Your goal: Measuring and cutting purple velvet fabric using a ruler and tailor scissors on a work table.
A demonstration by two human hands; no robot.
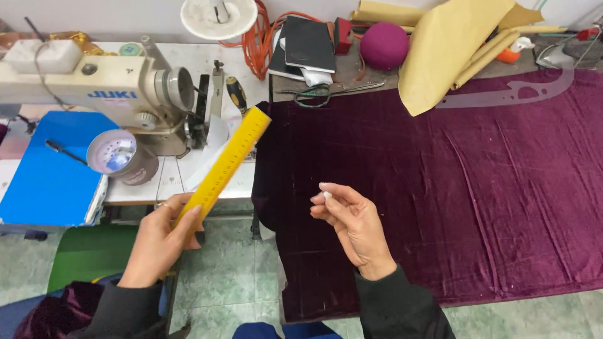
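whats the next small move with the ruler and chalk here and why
Probably bring the yellow ruler down flat onto the purple velvet cloth. The left hand holds it raised and off the cloth's edge, while the right hand pinches a small white piece above the fabric, with no straight edge there.

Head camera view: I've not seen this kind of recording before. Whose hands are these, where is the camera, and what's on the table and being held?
The one picture comes from a camera worn on a person's head, looking down, so both hands are that person's own. The left hand has a closed grip on a yellow ruler that points up and away. The right hand pinches a small white piece, perhaps chalk; it is too small to be sure. Below it, dark purple velvet cloth covers the table. At the far edge lie tan paper rolls, a black notebook and a round magenta cushion. To the left stands a cream sewing machine with a blue folder beside it.
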